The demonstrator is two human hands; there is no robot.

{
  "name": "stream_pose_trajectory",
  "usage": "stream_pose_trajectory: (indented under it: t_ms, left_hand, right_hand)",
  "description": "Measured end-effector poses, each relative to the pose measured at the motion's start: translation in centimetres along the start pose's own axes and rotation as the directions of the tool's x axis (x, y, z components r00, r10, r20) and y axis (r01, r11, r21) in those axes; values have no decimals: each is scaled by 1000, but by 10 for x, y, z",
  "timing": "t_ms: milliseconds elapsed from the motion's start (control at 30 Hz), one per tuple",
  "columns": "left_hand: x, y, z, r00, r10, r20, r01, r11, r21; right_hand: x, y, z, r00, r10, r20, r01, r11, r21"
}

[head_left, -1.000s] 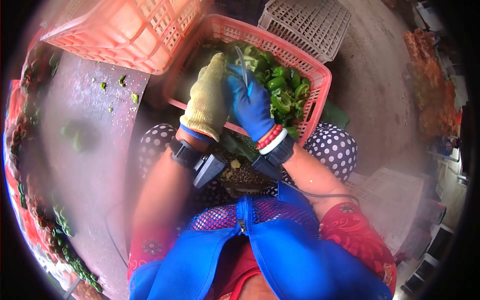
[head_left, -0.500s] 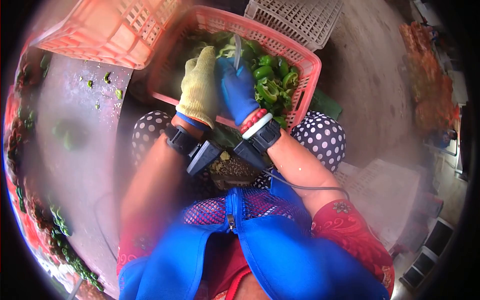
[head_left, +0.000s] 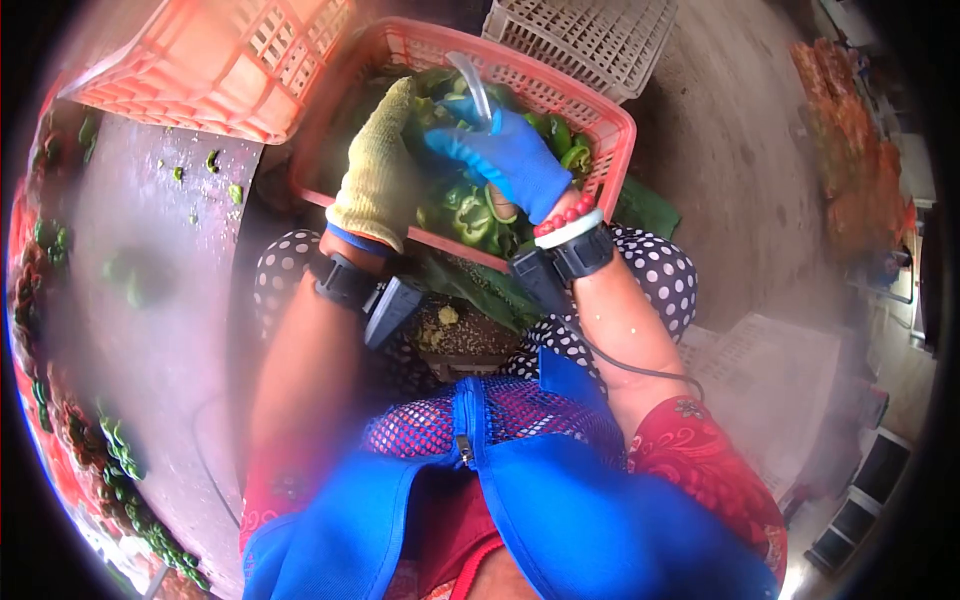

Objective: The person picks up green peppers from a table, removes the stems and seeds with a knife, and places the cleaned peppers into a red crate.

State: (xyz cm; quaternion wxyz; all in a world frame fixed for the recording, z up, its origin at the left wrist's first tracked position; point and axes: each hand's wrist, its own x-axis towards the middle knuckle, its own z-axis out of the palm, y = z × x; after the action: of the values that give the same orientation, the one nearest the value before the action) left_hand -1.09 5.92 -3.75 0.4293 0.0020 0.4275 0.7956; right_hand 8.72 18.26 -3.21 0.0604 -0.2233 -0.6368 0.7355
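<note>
My left hand (head_left: 375, 175), in a yellow knitted glove, is over the left part of a pink basket (head_left: 620, 150), its fingers pressed together. Whatever it grips is hidden behind the glove, with green pepper pieces close beside it. My right hand (head_left: 515, 160), in a blue glove, is closed on a knife (head_left: 472, 85) whose pale curved blade points up and to the left. Its thumb reaches toward my left hand. Cut green peppers (head_left: 475, 218) lie in the basket beneath and around my hands.
An orange crate (head_left: 200, 75) stands tilted at upper left. A grey crate (head_left: 580, 40) is behind the basket. Small green scraps (head_left: 235, 193) dot the metal surface (head_left: 190, 300) on the left. A pale crate (head_left: 765, 390) sits at right.
My right hand has moved right and turned, and its thumb now points left. The knife blade tilts further left. My left hand has shifted slightly left, and the gap between my hands is wider.
</note>
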Motion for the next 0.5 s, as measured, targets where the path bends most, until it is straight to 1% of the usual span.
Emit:
stream_pose_trajectory:
  t_ms: [33, 67, 133, 167, 200, 233, 267, 300, 333, 400, 433, 467, 500]
  left_hand:
    - [1, 1, -5, 999, -51, -9, 51, 998, -24]
    - [2, 3, -9, 995, -100, -17, 99, 994, -48]
    - [-5, 7, -13, 1000, -5, 17, 1, 982, 191]
    - [-10, 10, -14, 998, 38, 42, -49, 950, 307]
    - [-14, 13, -15, 994, 78, 72, -101, 903, 418]
    - [-17, 15, -12, 998, 32, 52, -47, 948, 316]
    - [-20, 15, -11, 999, 23, 39, -32, 965, 262]
    - [-22, 15, -10, 1000, 15, 27, -20, 978, 206]
    - [-23, 16, -11, 1000, 5, 14, -7, 989, 148]
    - [-17, 14, -19, 999, -40, -7, 41, 994, 101]
    - [-14, 12, -25, 998, -64, -17, 65, 995, 78]
    - [-10, 12, -33, 1000, 9, -21, -3, 971, 237]
    - [-7, 11, -43, 997, 82, -15, -70, 918, 390]
  right_hand:
    - [3, 9, 1, 996, -88, 19, 88, 996, -5]
    - [5, 14, -1, 993, -110, 31, 111, 993, -35]
    - [4, 18, -3, 986, -156, 54, 161, 983, -92]
    - [5, 20, -3, 993, -105, 56, 106, 994, -9]
    - [3, 13, -3, 998, -24, 58, 25, 999, -22]
    - [-1, -1, -4, 997, 56, 59, -54, 998, -36]
    - [-4, -9, -3, 989, 135, 60, -132, 990, -52]
    - [-3, -2, 4, 996, 81, 35, -85, 989, 122]
    - [-1, 0, 5, 995, 95, 35, -99, 985, 144]
    - [-1, 3, 7, 991, 128, 31, -132, 973, 191]
    - [0, 8, 10, 999, -34, 1, 33, 996, 82]
    - [3, 16, 14, 980, -198, -8, 198, 980, -30]
    - [6, 19, 18, 934, -358, 4, 355, 924, -141]
